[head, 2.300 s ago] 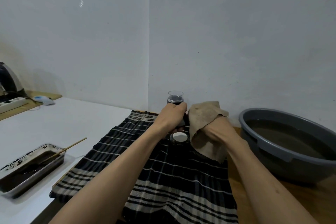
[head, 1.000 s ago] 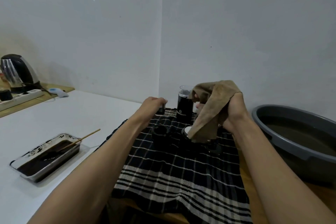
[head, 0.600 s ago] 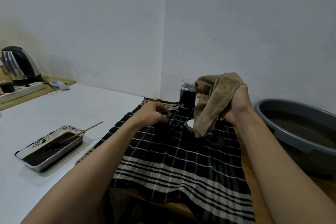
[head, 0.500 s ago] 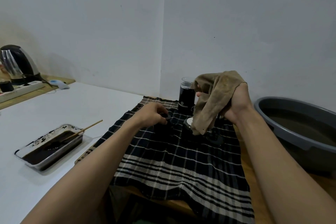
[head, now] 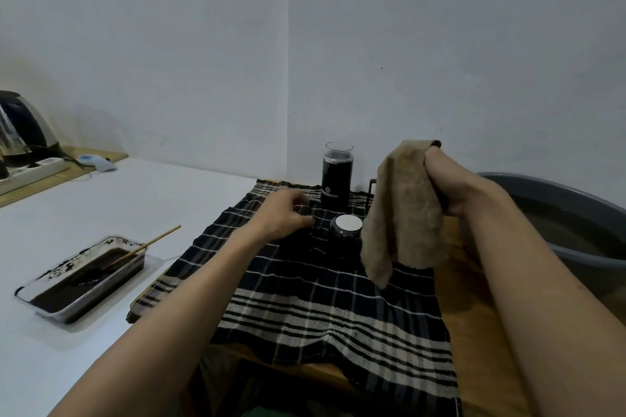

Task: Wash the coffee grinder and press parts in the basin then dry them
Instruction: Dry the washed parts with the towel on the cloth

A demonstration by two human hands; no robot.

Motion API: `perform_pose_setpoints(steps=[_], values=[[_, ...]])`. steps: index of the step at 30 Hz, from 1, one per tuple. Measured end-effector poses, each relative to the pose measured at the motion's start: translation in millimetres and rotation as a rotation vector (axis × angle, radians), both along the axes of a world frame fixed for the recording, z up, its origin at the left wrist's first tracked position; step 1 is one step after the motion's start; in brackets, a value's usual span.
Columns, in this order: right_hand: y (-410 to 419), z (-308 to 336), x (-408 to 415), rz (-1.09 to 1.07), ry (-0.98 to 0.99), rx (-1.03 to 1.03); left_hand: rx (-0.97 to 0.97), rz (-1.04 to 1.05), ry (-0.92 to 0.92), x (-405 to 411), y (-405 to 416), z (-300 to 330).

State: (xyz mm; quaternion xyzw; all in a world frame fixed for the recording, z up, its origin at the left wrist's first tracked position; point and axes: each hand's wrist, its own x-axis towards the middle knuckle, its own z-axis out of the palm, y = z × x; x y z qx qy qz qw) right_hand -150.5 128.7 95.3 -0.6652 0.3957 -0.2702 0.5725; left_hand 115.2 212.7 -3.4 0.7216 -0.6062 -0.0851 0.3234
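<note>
Fingers of my right hand (head: 450, 186) are clenched on the tan cloth (head: 403, 213), raised above the plaid towel (head: 321, 308). My left hand (head: 284, 217) curls over a dark part there; grasp unclear. Grinder (head: 337, 179) stands upright behind; basin (head: 576, 203) sits right.

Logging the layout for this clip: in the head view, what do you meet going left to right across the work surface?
Kettle → power strip → metal tray with a wooden stick → left hand → black grinder → tan cloth → right hand → grey basin.
</note>
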Motion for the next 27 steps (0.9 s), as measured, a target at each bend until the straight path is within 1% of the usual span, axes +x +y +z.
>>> perform_pose_setpoints(steps=[2, 4, 5, 7, 9, 10, 12, 13, 14, 15, 16, 17, 18, 19, 20, 21, 22, 23, 24, 25, 27], values=[[2, 10, -9, -0.037, 0.129, -0.075, -0.157, -0.007, -0.036, -22, -4, 6], [6, 17, -19, -0.023, 0.138, -0.121, -0.227, -0.058, -0.059, -49, -10, 13], [5, 19, -24, -0.029, 0.073, -0.117, -0.246, -0.095, -0.073, -64, -15, 16], [8, 23, -32, -0.08, -0.193, -0.101, -0.24, -0.166, -0.121, -92, -25, 23], [10, 22, -47, -0.097, -0.487, -0.047, -0.123, -0.219, -0.14, -116, -40, 21], [11, 23, -55, -0.1, -0.59, -0.024, -0.043, -0.232, -0.161, -126, -46, 20], [12, 21, -66, -0.101, -0.747, 0.019, 0.082, -0.274, -0.271, -146, -56, 20], [14, 20, -68, -0.119, -0.784, 0.023, 0.173, -0.31, -0.332, -156, -65, 14], [16, 18, -68, -0.153, -0.782, 0.019, 0.283, -0.318, -0.351, -166, -65, 17], [15, 15, -72, -0.178, -0.777, 0.015, 0.356, -0.361, -0.384, -176, -76, 3], [16, 10, -73, -0.183, -0.761, 0.018, 0.455, -0.358, -0.407, -173, -99, -24], [17, 6, -73, -0.183, -0.751, 0.029, 0.49, -0.336, -0.399, -163, -141, -59], [18, 3, -75, -0.195, -0.734, 0.033, 0.446, -0.343, -0.555, -154, -201, -101], [17, 0, -76, -0.21, -0.725, 0.037, 0.417, -0.357, -0.537, -151, -247, -131], [17, -4, -76, -0.218, -0.721, 0.047, 0.413, -0.347, -0.502, -138, -267, -152], [16, -7, -77, -0.227, -0.729, 0.056, 0.525, -0.353, -0.391, -137, -254, -143], [16, -10, -76, -0.239, -0.742, 0.061, 0.618, -0.325, -0.315, -141, -213, -105], [16, -12, -75, -0.258, -0.76, 0.066, 0.613, -0.32, -0.316, -158, -143, -50], [16, -13, -73, -0.272, -0.774, 0.074, 0.572, -0.306, -0.332, -162, -109, -24], [16, -15, -71, -0.278, -0.783, 0.078, 0.505, -0.275, -0.291, -161, -108, -22], [17, -15, -69, -0.268, -0.807, 0.086, 0.407, -0.27, -0.278, -162, -101, -14]])
